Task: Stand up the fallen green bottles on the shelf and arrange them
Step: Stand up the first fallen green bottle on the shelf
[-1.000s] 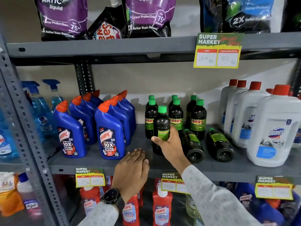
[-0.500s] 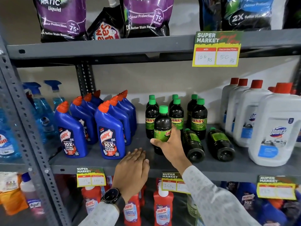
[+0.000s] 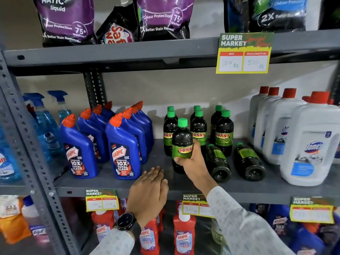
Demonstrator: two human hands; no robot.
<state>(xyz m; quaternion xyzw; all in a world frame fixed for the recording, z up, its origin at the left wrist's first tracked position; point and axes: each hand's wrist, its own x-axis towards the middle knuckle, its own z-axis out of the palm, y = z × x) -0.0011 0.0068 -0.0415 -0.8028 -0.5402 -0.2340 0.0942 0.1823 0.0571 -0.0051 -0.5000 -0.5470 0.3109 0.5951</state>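
While the spray bottles [image 3: 44,129] at far left run off the frame edge behind the upright [image 3: 24,137], the blue Harpic bottles [image 3: 121,146] beside them stand in full view on the shelf [image 3: 110,183]. Left hand [image 3: 149,190], watch [image 3: 127,222] on its wrist, lies palm down and flat on the shelf's front edge, fingers loose, gripping nothing. Right hand [image 3: 195,161] reaches up from a patterned sleeve [image 3: 244,227] and wraps an upright green bottle [image 3: 182,142]; its base is hidden behind the fingers. Six more stand behind it, rear ones half covered. Two fallen bottles [image 3: 219,162] lie just right, bases forward, caps toward the back. White Domex jugs [image 3: 311,142] stand rightmost, the farthest cut off.
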